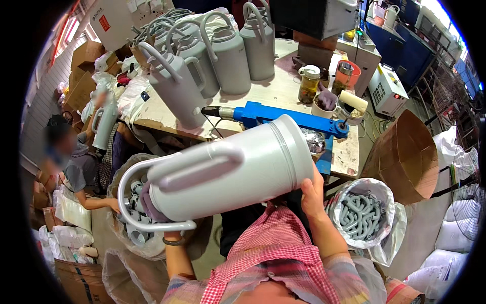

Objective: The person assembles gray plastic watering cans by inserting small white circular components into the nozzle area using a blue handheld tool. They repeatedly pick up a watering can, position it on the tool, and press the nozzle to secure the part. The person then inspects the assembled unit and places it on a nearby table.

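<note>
Supporting a long, pale grey cylindrical jug [238, 162] with a glossy surface, two grips carry it on a slant between them, above the red-checked apron [276, 228]. The right grip [312, 195] clasps the wide ribbed end, thumb on the near side. The left grip [149, 203], covered in mauve cloth that looks like a glove, bears against the other end, beside the grey curved bail handle [122, 195]; whether its fingers are clenched I cannot tell.

The jug is probably hollow, stiff and light for its bulk; its smooth wall would likely slide under a palm and scuff easily. The ribbed rim and the grey looped side handle [225, 149], left of the right grip, look like the surest holds.

Beyond the right grip, a blue metal fixture [316, 121] stands on the worn cream tabletop [347, 159], partly covered by the jug. Right of that grip is a white-lined tub [390, 207] of grey curved handles [362, 215].

Hidden are the right fingers, the left palm and the jug's inside.
</note>
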### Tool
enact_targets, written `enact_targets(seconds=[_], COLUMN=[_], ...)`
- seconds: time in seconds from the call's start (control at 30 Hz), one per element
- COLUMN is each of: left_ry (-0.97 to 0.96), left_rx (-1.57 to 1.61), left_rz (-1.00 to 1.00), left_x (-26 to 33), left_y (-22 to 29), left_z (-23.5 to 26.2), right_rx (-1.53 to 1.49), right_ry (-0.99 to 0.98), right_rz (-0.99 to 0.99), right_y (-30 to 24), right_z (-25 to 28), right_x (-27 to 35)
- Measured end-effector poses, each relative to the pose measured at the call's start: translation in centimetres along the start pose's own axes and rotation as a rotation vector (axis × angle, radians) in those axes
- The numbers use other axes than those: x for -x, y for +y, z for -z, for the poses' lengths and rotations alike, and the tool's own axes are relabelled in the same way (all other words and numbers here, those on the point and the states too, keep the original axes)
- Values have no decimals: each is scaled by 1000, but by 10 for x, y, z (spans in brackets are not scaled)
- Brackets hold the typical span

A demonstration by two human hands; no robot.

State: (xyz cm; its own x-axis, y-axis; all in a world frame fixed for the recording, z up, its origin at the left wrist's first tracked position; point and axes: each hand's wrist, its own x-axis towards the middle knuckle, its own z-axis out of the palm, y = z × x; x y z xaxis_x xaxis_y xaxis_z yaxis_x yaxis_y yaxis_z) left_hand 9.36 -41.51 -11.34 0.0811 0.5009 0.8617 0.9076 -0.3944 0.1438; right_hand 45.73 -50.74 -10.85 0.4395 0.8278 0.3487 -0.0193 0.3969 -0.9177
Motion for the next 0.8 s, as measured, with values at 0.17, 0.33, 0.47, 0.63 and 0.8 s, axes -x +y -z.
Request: enact_targets(seconds=[0.17, 0.33, 0.47, 0.63, 0.8], left_ry=[-225, -470, -407, 26, 234], left_rx=[494, 698, 687, 334, 20], left_rz=[286, 448, 444, 129, -238], left_x=[6, 19, 5, -32, -40], left_y=[-18, -33, -46, -51, -54], left_z=[1, -5, 5, 40, 47], right_rx=[218, 430, 263, -87, 410], right_ry=[7, -292, -269, -325, -398], right_rz=[281, 588, 511, 203, -80], right_y=[-4, -52, -3, 24, 37], right_z=[-11, -18, -10, -32, -34], right_x=[0, -2, -17, -34, -94])
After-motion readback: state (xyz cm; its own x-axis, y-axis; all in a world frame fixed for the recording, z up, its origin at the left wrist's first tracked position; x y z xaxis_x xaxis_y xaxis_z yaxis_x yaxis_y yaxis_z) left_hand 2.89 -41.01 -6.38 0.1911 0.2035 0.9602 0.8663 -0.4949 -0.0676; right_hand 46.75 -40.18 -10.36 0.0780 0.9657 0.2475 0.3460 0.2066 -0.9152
